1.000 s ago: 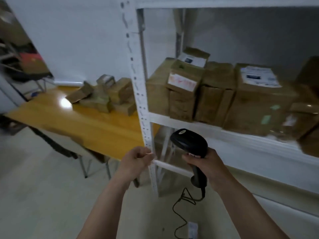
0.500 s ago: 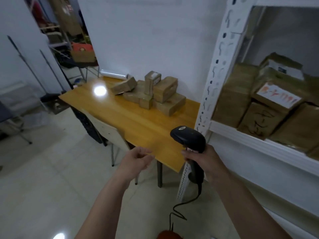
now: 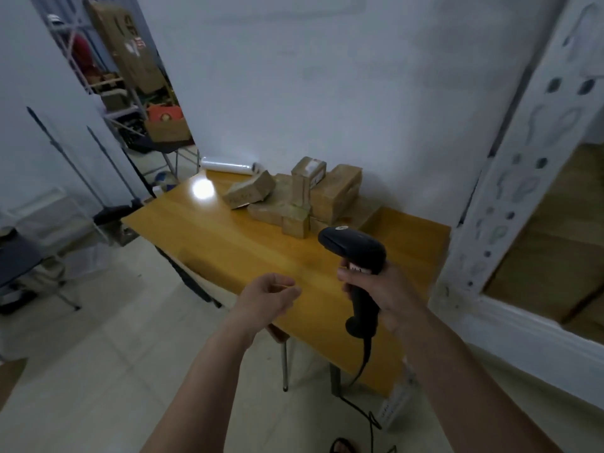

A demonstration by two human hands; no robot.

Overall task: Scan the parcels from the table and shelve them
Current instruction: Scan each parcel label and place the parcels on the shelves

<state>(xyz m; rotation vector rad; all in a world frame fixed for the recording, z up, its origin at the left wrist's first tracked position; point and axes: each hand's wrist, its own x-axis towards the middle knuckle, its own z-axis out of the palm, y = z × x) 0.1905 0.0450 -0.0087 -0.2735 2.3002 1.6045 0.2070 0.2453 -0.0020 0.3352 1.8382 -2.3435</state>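
Note:
Several brown cardboard parcels lie piled at the far side of a yellow wooden table, against the white wall. My right hand grips the handle of a black barcode scanner, held upright over the table's near edge with its cable hanging down. My left hand hovers in front of the table edge with loosely curled fingers and holds nothing. The white metal shelf upright stands at the right, with blurred brown boxes on the shelf behind it.
A roll of clear wrap lies at the table's far end. Dark folding chairs stand on the tiled floor at the left. A doorway at the back left shows stacked boxes. A white power strip lies under the table.
My view has swung left from the shelf toward the table, and the parcels now sit closer and more central. Both hands keep their pose, the right still holding the scanner.

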